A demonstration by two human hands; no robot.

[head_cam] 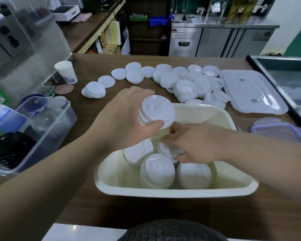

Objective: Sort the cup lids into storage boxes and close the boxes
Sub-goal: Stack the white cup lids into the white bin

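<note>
A cream storage box stands open in front of me with several stacks of white cup lids inside. My left hand holds a small stack of white lids above the box's far half. My right hand reaches down into the box, its fingers curled round a white lid stack near the middle. Many loose white lids lie spread across the wooden table behind the box. The box's clear lid lies flat at the right.
A clear box at the left holds black lids and clear domed lids. A paper cup stands at the back left. A small purple-rimmed container sits at the right, beside a black-framed tray.
</note>
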